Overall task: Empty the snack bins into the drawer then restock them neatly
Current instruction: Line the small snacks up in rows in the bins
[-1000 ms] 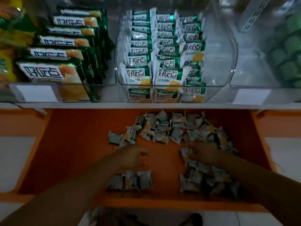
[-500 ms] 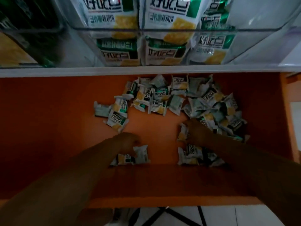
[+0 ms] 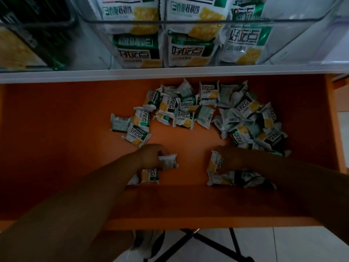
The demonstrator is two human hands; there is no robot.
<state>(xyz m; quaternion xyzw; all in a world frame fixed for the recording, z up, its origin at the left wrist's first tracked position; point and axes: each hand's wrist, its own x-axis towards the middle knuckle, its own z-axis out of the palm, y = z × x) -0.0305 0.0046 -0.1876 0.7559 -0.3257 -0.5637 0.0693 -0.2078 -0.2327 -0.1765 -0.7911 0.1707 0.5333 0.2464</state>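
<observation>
Orange drawer (image 3: 62,140) floor — loose snack packets (image 3: 205,112) scattered right, white shelf (image 3: 132,73) above — clear bins (image 3: 207,21)

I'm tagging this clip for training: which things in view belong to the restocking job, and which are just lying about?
Job: loose snack packets in the orange drawer; clear bin above; left hand gripping a white packet; right hand against a yellow-fronted packet.
Lying about: black frame legs; tiled floor.

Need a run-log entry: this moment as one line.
left hand: grips pale packet | right hand: grips yellow-print packet | drawer: loose packets piled | bin: holds stocked packs
</observation>
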